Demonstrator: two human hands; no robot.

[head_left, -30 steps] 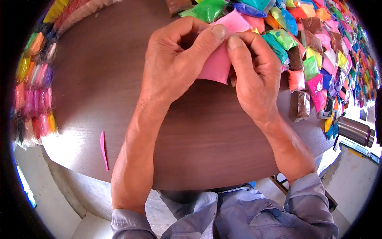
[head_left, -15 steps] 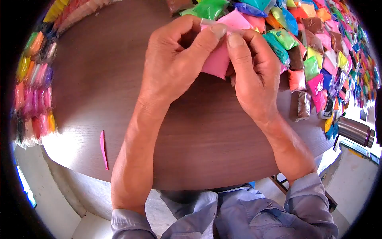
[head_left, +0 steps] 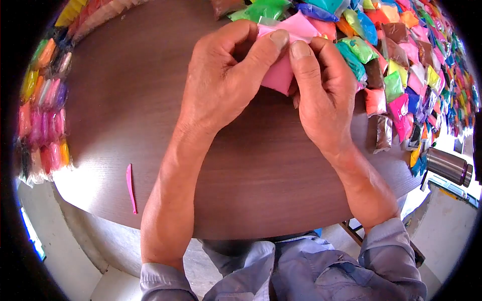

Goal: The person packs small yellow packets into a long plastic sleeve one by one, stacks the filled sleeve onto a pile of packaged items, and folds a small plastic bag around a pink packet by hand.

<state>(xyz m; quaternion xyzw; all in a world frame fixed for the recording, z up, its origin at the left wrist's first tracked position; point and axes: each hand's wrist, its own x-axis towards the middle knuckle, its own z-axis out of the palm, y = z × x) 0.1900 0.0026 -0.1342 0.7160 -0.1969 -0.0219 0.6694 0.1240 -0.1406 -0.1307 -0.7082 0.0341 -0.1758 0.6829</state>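
Between my two hands is a pink packet (head_left: 277, 79), soft-looking, with a clear plastic edge at its top. My left hand (head_left: 221, 70) pinches it from the left, thumb on the near face. From the right, my right hand (head_left: 324, 83) grips the same packet, its thumb beside the left one. Both hands are closed and held above the dark wooden table (head_left: 241, 185). Most of the fingers behind the packet are hidden. Just beyond the hands lies a green packet (head_left: 261, 11).
Many colourful packets (head_left: 394, 85) are heaped along the right and far right. Rows of wrapped coloured sticks (head_left: 45, 115) line the left edge. A pink plastic knife (head_left: 130, 188) lies near the front left. A metal cylinder (head_left: 448, 166) stands out at the right edge.
Both hands have shifted very slightly to the right with the pink packet, and its lower part is tilted a little differently. Everything around them stays put.
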